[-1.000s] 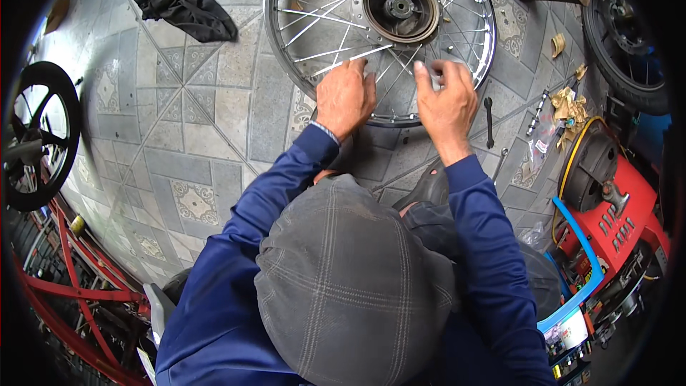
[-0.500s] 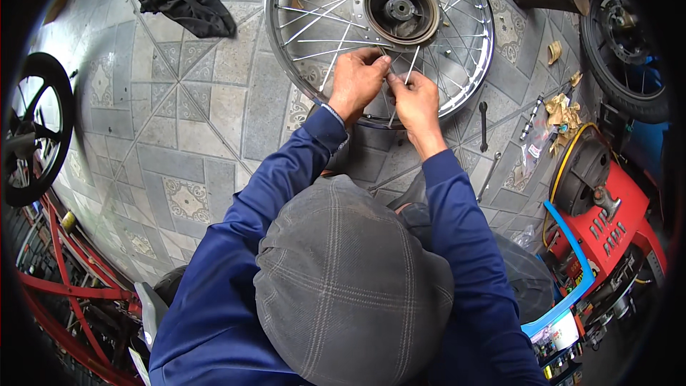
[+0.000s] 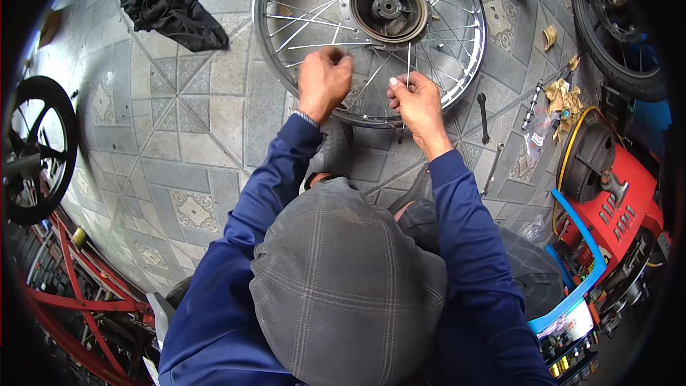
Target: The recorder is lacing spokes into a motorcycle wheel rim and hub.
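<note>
The left hand (image 3: 325, 86), loosely curled, has been drawn toward nine o'clock since earlier; whether anything is held cannot be told. The spoked wheel (image 3: 386, 7) is seen at twelve. At its five, a spoke (image 3: 409, 61) is pinched in the right hand (image 3: 418, 104).

— Can you read any writing here?
— No, I cannot read any. The clear plastic bag (image 3: 545, 123) carries a small white label (image 3: 537, 139), but its print is too tiny.
</note>
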`<action>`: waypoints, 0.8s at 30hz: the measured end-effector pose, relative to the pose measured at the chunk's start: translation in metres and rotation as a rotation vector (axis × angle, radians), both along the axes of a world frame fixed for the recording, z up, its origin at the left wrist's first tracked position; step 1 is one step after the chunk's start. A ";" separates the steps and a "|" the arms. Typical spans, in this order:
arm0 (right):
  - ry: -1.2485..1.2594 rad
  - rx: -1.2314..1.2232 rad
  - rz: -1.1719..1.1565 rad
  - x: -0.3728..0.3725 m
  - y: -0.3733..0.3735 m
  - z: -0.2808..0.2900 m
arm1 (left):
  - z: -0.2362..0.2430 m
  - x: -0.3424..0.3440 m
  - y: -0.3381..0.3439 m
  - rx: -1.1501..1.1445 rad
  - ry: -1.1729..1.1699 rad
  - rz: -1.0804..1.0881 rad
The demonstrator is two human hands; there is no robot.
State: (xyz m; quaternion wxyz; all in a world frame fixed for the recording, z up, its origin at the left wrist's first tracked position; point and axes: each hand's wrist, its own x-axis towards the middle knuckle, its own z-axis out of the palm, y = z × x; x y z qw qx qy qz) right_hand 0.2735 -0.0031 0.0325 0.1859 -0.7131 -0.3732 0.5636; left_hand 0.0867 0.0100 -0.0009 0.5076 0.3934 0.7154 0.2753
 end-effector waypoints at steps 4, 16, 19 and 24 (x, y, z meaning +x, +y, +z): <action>-0.382 0.336 0.133 0.005 -0.014 -0.003 | 0.036 0.009 -0.022 0.609 0.712 -0.049; -0.485 0.562 0.302 0.019 -0.034 0.023 | 0.007 0.049 0.008 -0.429 -0.931 -0.045; -0.673 0.719 0.144 0.064 -0.010 0.012 | -0.001 0.040 0.005 -0.438 -0.932 -0.098; -0.844 0.803 0.146 0.119 0.039 0.015 | 0.000 0.048 0.000 -0.377 -0.807 -0.208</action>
